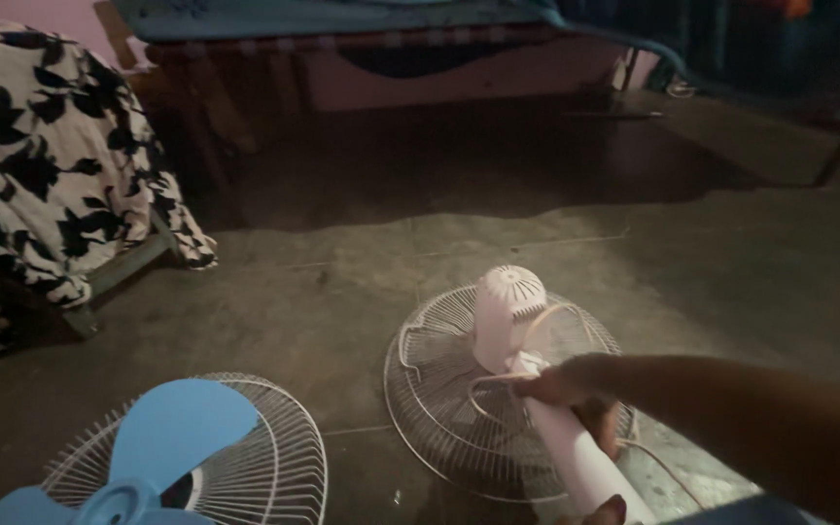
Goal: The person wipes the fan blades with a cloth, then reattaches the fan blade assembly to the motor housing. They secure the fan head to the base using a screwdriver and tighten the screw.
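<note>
Dim room, concrete floor [342, 282]. The person's right hand [568, 384] reached in from the lower right, its grip wrapped around the white fan pole [576, 457] just below the motor housing [506, 316]. Fingers were curled shut on the pole. A second fingertip-like shape showed at the bottom edge beside the pole; could not tell whether it was the left hand or what its grip was doing.

The fan body lay face down on the floor, its rear wire guard [439, 389] flat against the concrete and the housing pointing up. A thin cord [663, 467] trailed off to the right of the pole.

To the left, well apart, a second wire guard [274, 457] lay on the floor with blue fan blades [172, 428] resting in it. Behind stood a bed frame [342, 58], and at far left a black-and-white floral cloth [41, 146].
</note>
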